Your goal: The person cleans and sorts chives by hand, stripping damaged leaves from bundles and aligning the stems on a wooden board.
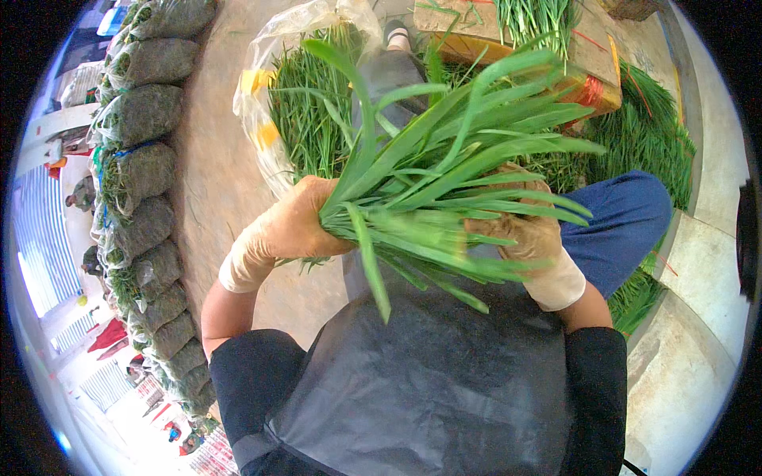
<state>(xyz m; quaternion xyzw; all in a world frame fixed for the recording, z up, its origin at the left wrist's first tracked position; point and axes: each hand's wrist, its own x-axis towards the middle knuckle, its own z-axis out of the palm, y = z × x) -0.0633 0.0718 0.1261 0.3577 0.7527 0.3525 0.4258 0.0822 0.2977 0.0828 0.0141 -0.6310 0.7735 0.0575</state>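
Observation:
My left hand [297, 223], in a tan glove, grips a bunch of green garlic chives [417, 172] in front of my dark apron [428, 369]. The long flat leaves fan out to the right, and some are blurred. My right hand [521, 229], gloved and soiled, is up against the far side of the leaves. Its fingers are mostly hidden behind them, so I cannot tell how they close. Beyond my left hand, a clear plastic bag [262, 113] on the floor holds more green leaves [315, 107].
Packed dark sacks [152, 113] line the left. A wooden board [464, 18] at the top right bears a bunch of chives [533, 24]; red ties [589, 92] hang at its edge. Chives are heaped [649, 131] right of my blue-clad knee [619, 226]. Distant people [83, 193] are at the far left.

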